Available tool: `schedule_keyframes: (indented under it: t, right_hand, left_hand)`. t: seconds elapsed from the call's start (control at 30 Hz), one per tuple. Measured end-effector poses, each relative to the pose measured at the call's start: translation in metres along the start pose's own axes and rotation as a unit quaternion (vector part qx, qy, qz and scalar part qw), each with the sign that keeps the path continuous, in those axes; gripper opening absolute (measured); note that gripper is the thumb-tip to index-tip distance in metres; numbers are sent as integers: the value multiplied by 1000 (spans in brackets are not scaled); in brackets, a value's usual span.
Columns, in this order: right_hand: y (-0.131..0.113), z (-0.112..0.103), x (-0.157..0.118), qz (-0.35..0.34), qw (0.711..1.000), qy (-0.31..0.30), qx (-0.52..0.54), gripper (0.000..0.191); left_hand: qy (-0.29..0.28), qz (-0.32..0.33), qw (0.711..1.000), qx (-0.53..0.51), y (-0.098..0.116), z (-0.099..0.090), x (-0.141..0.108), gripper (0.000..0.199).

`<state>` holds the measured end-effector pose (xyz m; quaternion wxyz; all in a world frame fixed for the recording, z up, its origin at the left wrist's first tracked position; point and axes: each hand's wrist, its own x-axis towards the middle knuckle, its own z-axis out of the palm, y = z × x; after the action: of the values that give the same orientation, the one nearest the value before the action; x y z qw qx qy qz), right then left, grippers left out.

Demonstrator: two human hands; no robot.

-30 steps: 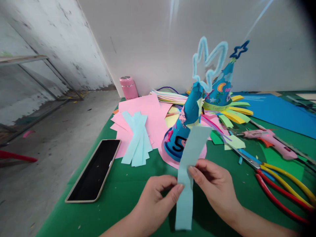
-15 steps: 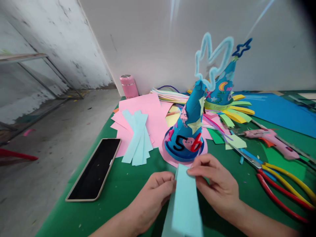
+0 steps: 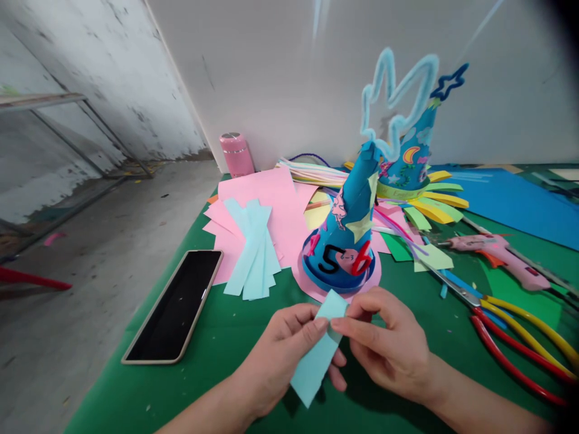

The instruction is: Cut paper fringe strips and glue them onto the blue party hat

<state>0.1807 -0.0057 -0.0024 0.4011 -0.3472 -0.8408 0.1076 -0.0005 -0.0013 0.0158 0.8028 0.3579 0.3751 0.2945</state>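
Note:
A light-blue paper strip (image 3: 312, 371) is held slantwise between both hands above the green table cover. My left hand (image 3: 289, 337) pinches it from the left, thumb on top and fingers beneath. At the strip's upper right edge, my right hand (image 3: 389, 340) grips it between thumb and forefinger. Just beyond stands a blue paper cone hat (image 3: 350, 211) with a black 5, a red 6, stickers and a fuzzy light-blue wire shape on top. More light-blue strips (image 3: 256, 253) lie fanned out on pink paper (image 3: 289, 211) to the left.
A phone (image 3: 176, 307) lies at the left. Scissors (image 3: 479, 307) and a pink glue gun (image 3: 502, 250) rest at the right. Behind are a second cone hat (image 3: 414, 157), a pink flask (image 3: 237, 155) and blue sheets (image 3: 511, 199) near the wall.
The strip, upright and folded over before, now lies flatter and tilted to the lower left. My left hand has brought its thumb over it, and both hands have drawn close together.

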Motion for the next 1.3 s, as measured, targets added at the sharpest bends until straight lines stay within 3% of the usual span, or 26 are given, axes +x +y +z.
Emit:
schedule_keyframes:
  t: [0.13,0.3,0.4,0.47,0.53,0.63,0.73,0.83,0.97,1.07,1.2,1.3]
  right_hand:
    - [-7,-11,12,34,994,-32,97,39]
    - [-18,-19,27,122,959,-232,107,22]
    - [-19,-18,26,184,932,-292,114,9]
    - [-16,-16,23,220,923,-284,136,7]
    - [-11,-13,21,274,918,-233,169,11]
    - [-4,-7,19,372,894,-75,236,19]
    - [-2,3,17,428,851,28,303,22]
    - [-7,11,15,429,833,23,350,22]
    - [-15,15,12,397,832,-59,382,21]
    - [-15,12,11,378,836,-95,387,19]
    - [-11,9,12,375,830,-50,410,19]
    - [-9,13,11,377,837,-46,393,21]
  left_hand:
    - [-6,-53,982,179,8,-2,-6,25]
    - [-92,-84,937,326,17,-2,-14,28]
    - [-102,-51,929,353,18,-3,-13,29]
    - [-72,-29,936,343,18,-6,-10,24]
    - [-20,6,962,272,18,-9,-7,22]
    - [40,101,989,106,19,-12,-2,34]
    - [62,138,987,60,15,-9,1,30]
    - [137,95,980,109,7,-5,4,22]
    - [204,90,967,122,0,-4,7,33]
    - [178,85,975,102,1,-3,6,31]
    - [102,41,979,170,1,0,5,32]
    - [79,41,969,230,-2,1,5,35]
